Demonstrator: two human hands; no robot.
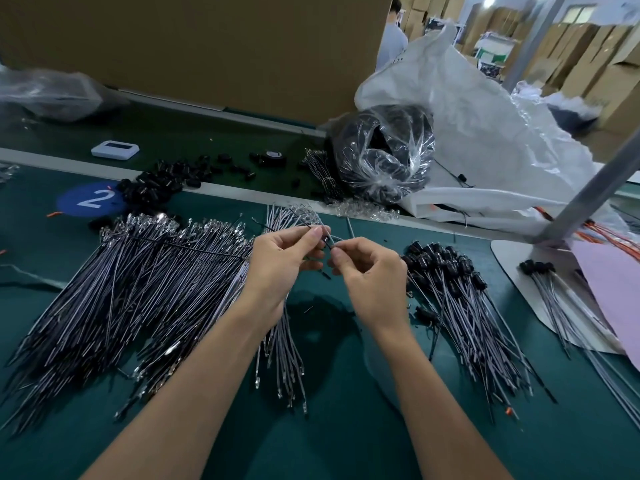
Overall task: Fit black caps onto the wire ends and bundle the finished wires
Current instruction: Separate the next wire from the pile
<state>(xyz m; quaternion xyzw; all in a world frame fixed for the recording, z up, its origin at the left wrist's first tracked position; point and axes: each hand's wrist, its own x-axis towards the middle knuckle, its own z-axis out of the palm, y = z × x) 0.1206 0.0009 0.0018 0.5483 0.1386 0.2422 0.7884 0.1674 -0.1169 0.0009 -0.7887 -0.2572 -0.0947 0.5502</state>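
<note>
Our left hand [282,261] and right hand [370,275] meet low over the dark green table mat [329,438], both with fingers curled into a pinch. To the left spreads the broad fan of grey uncapped wires with bright metal terminals [138,289]. To the right, well apart from it, lies the smaller pile of grey wires already wearing black caps [460,299]. A slim bunch of grey wires [284,358] runs beneath the left wrist.

A stretch of mat shows between the right wrist and the capped pile, so we judge there is room to swing a finished wire rightward without snagging either heap.

The left fingertips pinch a thin grey wire [324,227]. The right fingertips seem to pinch the small black cylindrical cap [327,242] at its end, though it is too small to be sure. We judge the step goes best with cap and wire held in line and pushed straight home.
</note>
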